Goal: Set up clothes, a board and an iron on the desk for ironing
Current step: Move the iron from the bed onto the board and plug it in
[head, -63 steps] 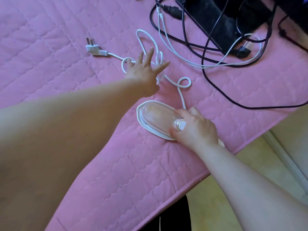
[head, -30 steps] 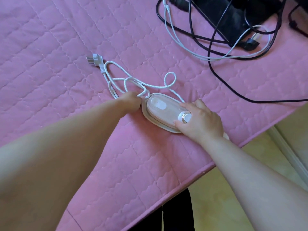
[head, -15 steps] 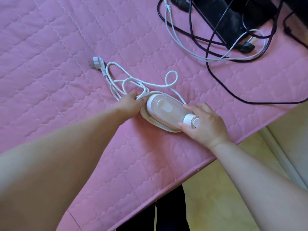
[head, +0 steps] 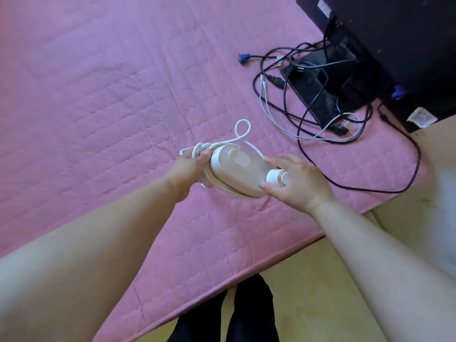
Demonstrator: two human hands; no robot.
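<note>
A small white iron with a beige soleplate and a white knob at its rear is held between both hands just above the pink quilted cover on the desk. My left hand grips the iron's front end together with its bunched white cord, one loop of which sticks up behind. My right hand holds the rear end around the knob. The cord's plug is hidden. No clothes or board are in view.
A tangle of black and grey cables and a black monitor base lie at the back right, below a dark screen. The desk's front edge runs diagonally; yellow floor and my dark legs lie below it.
My left hand has gathered the spread cord into a bundle against the iron's front. Both hands have lifted the iron off the cover. The plug that lay on the cover is no longer visible.
</note>
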